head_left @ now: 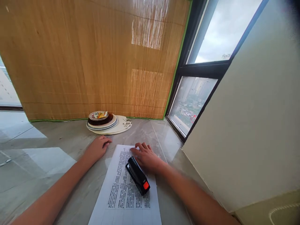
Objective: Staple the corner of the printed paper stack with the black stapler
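Observation:
A printed white paper sheet lies on the grey marble floor in front of me. A black stapler with a red end rests on the sheet. My right hand lies flat on the upper part of the sheet, fingers spread, touching the stapler's far side. My left hand rests on the floor just left of the sheet's top corner, fingers curled loosely, holding nothing.
A stack of plates sits on a larger white plate by the bamboo blind. A dark-framed window is at the right, and a pale wall runs along the right side.

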Tool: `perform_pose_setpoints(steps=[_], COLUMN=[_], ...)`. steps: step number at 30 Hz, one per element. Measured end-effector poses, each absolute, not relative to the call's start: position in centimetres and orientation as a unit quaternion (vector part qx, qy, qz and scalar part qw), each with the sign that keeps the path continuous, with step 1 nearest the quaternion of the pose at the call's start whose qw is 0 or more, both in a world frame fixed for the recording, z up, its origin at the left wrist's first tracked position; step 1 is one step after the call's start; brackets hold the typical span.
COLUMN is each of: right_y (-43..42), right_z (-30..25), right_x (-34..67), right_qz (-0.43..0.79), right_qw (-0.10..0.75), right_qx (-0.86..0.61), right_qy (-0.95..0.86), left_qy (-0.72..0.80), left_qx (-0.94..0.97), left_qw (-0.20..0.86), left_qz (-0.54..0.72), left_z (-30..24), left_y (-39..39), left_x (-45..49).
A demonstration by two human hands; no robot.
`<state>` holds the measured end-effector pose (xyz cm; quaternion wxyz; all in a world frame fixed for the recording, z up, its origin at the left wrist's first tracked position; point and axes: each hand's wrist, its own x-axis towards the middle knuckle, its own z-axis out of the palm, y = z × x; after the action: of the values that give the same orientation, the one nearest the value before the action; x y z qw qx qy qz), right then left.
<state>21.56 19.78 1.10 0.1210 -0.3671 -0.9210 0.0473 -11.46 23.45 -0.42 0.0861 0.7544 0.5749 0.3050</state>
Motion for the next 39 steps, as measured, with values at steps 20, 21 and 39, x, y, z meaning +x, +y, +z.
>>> perform_pose_setpoints(steps=[20, 21, 39], right_y=[14.1, 14.1, 19.3], right_z=[4.6, 4.5, 0.8], right_x=[21.5, 21.4, 21.2], right_qz=[0.206, 0.210, 0.228], right_qw=[0.148, 0.143, 0.377], right_qx=[-0.377, -0.367, -0.242], right_qy=[-0.891, -0.895, -0.864], left_qy=[0.376, 0.367, 0.337], left_qx=[0.888, 0.895, 0.880], left_qw=[0.123, 0.127, 0.187], left_qz=[0.233, 0.219, 0.276], left_z=[1.4, 1.4, 0.0], left_y=[20.0, 19.9, 21.4], left_x=[-7.2, -6.9, -7.3])
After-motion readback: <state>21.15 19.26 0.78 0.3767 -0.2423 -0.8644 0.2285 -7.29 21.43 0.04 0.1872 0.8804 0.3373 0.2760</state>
